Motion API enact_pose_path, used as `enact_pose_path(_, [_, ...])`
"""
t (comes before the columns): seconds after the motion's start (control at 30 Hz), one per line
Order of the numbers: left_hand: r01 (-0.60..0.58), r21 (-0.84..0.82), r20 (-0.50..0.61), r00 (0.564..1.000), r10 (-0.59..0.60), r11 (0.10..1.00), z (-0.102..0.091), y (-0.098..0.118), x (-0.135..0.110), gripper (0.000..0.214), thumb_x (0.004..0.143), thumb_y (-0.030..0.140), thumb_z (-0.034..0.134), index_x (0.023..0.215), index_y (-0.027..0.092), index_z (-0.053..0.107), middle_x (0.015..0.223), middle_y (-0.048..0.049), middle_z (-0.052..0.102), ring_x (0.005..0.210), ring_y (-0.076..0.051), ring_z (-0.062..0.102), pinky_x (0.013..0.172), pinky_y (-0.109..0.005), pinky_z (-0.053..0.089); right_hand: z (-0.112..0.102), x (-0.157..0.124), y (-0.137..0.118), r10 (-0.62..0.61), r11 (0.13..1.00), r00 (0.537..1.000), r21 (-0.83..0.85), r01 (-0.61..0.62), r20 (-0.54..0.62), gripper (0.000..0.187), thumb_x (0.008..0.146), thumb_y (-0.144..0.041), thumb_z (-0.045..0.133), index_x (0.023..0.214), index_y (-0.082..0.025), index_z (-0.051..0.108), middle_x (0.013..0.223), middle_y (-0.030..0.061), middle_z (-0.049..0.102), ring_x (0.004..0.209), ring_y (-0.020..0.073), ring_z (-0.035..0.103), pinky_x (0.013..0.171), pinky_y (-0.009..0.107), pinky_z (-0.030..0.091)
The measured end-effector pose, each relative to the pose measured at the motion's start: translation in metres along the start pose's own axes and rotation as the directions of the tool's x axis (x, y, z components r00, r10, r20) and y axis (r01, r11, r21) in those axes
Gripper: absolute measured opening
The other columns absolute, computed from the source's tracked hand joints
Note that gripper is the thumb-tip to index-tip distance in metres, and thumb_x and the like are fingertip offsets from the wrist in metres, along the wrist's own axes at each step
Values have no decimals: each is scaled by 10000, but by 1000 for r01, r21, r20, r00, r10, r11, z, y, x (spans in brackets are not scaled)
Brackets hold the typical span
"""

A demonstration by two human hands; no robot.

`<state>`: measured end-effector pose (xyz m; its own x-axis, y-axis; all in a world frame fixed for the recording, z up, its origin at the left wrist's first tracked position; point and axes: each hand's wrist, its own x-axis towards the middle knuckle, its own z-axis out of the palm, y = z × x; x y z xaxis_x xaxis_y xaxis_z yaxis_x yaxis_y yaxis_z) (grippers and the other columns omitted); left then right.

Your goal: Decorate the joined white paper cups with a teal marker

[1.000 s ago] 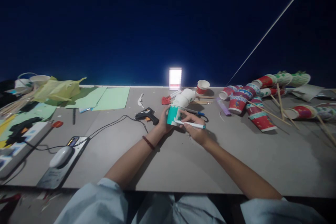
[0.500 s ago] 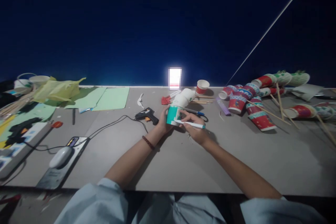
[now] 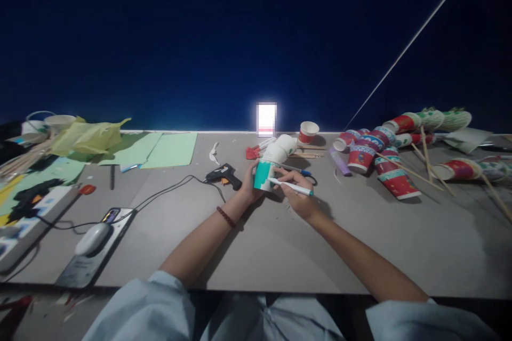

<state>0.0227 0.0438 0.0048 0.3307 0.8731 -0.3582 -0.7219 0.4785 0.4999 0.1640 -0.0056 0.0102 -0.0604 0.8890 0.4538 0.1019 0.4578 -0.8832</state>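
My left hand (image 3: 248, 187) is wrapped around a paper cup (image 3: 264, 173) with a teal band, lying on its side on the grey table (image 3: 256, 245). My right hand (image 3: 296, 196) pinches a white pen with a teal cap (image 3: 291, 186), its tip resting against the cup's teal side. A beaded bracelet sits on my left wrist. Just behind the cup lie white cups (image 3: 282, 148) stacked on their sides.
A black glue gun (image 3: 224, 175) with its cord lies left of my hands. Red patterned cups (image 3: 376, 157) and wooden sticks are heaped at the right. Green paper sheets (image 3: 160, 150), a computer mouse (image 3: 93, 238) on a pad and a power strip lie at the left.
The pen has tilted up slightly, its tip now higher on the cup's teal side. My left hand and the cup have barely moved.
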Motion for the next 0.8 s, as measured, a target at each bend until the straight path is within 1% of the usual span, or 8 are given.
enact_pose_path(0.1, [-1,-5,-21,1000,1,1000,-1,0,1,279,839,375,571,832,115,672,697,-66,697,575,-172,637,548,-270,505,-2,0,-2,11,1000,1000,-15,-11,24,57,808,-253,621,756,-229,621,1025,103,762,1186,296,636,908,432,543])
enact_pose_path(0.2, [3,-1,-17,1000,-3,1000,-1,0,1,297,840,386,571,836,106,671,685,-68,690,560,-170,628,538,-268,498,-2,-1,-1,26,999,999,-19,-26,30,63,803,-256,625,749,-223,627,1118,117,739,1168,299,646,878,423,558])
enact_pose_path(0.33, [5,3,-2,1000,-5,1000,0,0,0,305,843,386,567,878,105,680,688,-72,692,554,-175,624,535,-279,497,0,-1,3,43,999,999,19,-44,17,50,837,-273,603,825,-226,619,1020,114,761,1114,282,678,761,373,588])
enact_pose_path(0.4, [4,1,-1,1000,-4,1000,0,0,0,299,838,387,571,886,113,681,702,-71,698,564,-175,629,541,-277,498,0,-2,4,39,999,999,19,-39,9,47,844,-273,601,846,-228,614,931,101,770,1158,279,655,772,368,586])
enact_pose_path(0.47, [10,9,0,1000,-10,1000,-1,0,0,296,832,393,578,880,119,679,710,-71,702,570,-177,634,538,-275,497,0,-2,3,42,999,999,19,-42,15,49,843,-270,599,840,-223,614,970,110,766,1181,284,640,774,371,586])
enact_pose_path(0.57, [7,20,0,1000,-7,1000,0,0,0,284,814,395,603,856,124,675,681,-66,693,561,-180,634,533,-273,497,-1,-1,-1,25,1000,999,-3,-25,24,45,823,-245,605,791,-219,623,1065,112,753,1190,288,633,894,426,556])
enact_pose_path(0.67, [-4,12,8,1000,4,1000,0,0,0,276,799,390,616,833,123,677,683,-70,695,578,-186,644,549,-278,508,-2,1,-5,-16,998,999,-53,17,35,65,789,-211,617,731,-233,637,1015,76,768,1189,284,633,1078,488,432])
enact_pose_path(0.8, [-5,7,13,1000,5,1000,0,0,1,286,803,390,604,850,118,679,721,-79,708,606,-188,658,582,-285,523,-2,2,-6,-17,997,999,-72,20,43,91,775,-223,621,690,-244,647,1015,63,769,1177,288,640,1112,507,400])
